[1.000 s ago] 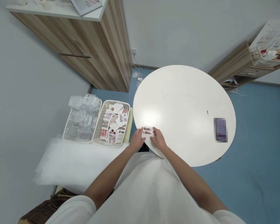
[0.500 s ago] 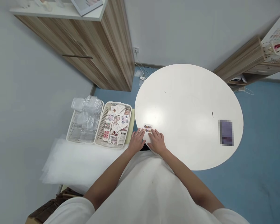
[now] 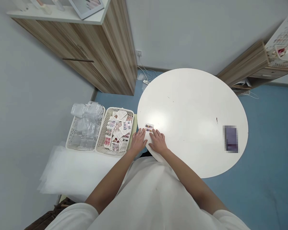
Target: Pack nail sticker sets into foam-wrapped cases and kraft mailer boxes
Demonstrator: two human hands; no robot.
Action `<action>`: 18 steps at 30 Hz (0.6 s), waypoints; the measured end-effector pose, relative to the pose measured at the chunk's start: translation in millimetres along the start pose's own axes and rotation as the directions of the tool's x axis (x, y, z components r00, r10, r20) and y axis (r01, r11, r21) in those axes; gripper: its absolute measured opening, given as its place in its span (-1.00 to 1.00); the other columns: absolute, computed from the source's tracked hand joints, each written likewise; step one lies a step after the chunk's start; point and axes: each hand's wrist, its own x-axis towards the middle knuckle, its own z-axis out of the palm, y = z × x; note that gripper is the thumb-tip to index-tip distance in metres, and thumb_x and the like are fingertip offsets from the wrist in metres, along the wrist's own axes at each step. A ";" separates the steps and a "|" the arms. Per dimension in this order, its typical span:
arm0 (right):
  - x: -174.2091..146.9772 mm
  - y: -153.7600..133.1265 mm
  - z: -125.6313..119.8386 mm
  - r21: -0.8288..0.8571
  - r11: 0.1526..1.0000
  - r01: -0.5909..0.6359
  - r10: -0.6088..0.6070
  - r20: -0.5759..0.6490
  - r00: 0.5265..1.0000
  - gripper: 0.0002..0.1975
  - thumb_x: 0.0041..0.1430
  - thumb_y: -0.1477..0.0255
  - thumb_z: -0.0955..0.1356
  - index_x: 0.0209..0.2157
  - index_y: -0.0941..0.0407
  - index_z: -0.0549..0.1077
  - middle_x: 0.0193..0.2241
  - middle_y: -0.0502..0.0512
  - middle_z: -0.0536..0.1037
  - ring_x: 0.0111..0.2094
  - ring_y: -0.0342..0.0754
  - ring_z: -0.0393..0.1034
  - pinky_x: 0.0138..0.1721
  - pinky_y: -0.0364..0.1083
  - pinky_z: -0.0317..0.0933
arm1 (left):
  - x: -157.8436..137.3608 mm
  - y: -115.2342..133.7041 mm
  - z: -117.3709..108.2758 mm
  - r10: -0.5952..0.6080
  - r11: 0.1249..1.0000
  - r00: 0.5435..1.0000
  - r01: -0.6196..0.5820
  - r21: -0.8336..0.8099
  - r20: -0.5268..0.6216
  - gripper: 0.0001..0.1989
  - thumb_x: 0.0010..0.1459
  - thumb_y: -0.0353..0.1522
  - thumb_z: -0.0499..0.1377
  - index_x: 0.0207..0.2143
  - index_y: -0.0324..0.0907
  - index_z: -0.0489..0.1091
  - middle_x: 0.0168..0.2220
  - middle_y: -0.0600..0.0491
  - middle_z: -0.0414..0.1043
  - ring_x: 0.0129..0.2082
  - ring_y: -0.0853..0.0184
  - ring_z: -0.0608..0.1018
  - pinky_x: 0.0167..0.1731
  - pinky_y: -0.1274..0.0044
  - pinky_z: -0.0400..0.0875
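Note:
A small white card with two rows of purple, orange and dark press-on nails (image 3: 149, 126) lies flat near the left edge of the white oval table (image 3: 192, 105). My left hand (image 3: 138, 140) rests at its left side, fingers extended and the fingertips at the card's lower left corner. On the other side, my right hand (image 3: 158, 141) lies palm down on the table with its fingers spread, fingertips by the card's lower right corner. Neither hand is closed around anything.
Left of the table stand a basket of nail cards (image 3: 102, 134) and a basket of clear plastic cases (image 3: 69, 134). White sheeting (image 3: 69, 172) lies in front of them. A blurred purple item (image 3: 231, 138) sits at the table's right. A wooden cabinet (image 3: 117, 54) stands behind.
The nail card and both hands have shifted slightly farther from my body on the table. The whole view has also tilted a little.

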 end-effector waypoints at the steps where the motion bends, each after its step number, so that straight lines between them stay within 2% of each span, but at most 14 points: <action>1: -0.4 0.0 -0.2 -0.001 1.000 0.002 -0.002 -0.001 1.000 -0.46 -0.01 0.32 0.28 0.04 0.08 0.14 0.18 0.20 -0.01 0.17 0.16 -0.19 0.03 0.16 -0.19 | -0.4 -0.3 0.4 0.006 1.000 1.000 -0.006 0.000 0.000 -0.50 0.10 -0.30 -0.04 0.11 -0.20 0.03 0.16 -0.06 0.03 0.18 0.18 0.00 0.08 0.28 -0.06; 12: -2.2 -2.5 -2.8 0.002 1.000 -0.015 0.015 0.005 1.000 -0.49 -0.01 0.36 0.28 0.02 0.08 0.14 0.17 0.20 0.00 0.17 0.15 -0.18 0.02 0.16 -0.16 | -2.9 0.9 0.8 0.018 1.000 1.000 -0.018 -0.005 0.007 -0.51 0.10 -0.30 -0.04 0.10 -0.20 0.04 0.16 -0.06 0.04 0.18 0.19 0.01 0.06 0.30 -0.02; 18: -6.9 0.0 -2.8 0.030 1.000 -0.004 0.004 0.011 1.000 -0.39 -0.03 0.37 0.28 0.09 0.11 0.06 0.19 0.21 -0.06 0.19 0.12 -0.23 0.06 0.15 -0.20 | -5.8 6.1 3.8 -0.010 0.999 1.000 0.010 -0.030 0.004 -0.50 0.10 -0.30 -0.04 0.11 -0.20 0.01 0.18 -0.08 -0.01 0.18 0.17 0.01 0.06 0.28 -0.04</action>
